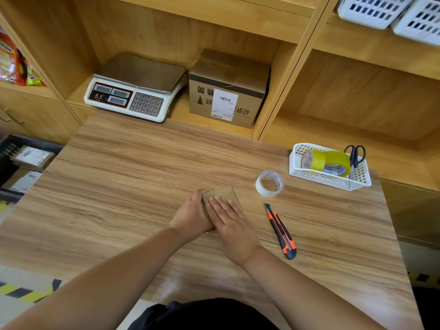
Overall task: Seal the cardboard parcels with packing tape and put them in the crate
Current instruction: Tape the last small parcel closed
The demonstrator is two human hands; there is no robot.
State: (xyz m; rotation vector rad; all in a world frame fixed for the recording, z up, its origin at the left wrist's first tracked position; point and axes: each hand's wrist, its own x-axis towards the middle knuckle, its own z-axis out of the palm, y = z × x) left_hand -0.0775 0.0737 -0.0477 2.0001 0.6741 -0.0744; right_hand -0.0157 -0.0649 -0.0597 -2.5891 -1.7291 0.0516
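Wooden table [119, 167] | we see clear tape roll [269, 183] and orange utility knife [281, 232] just right of the small cardboard parcel [221, 192] | parcel mid-table — our left hand [190, 216] grips its side, right hand [234, 222] lies flat on top

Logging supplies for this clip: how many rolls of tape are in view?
3. A clear roll lies on the table; one yellow roll and a second yellow roll sit in the white basket. The basket may hide more.
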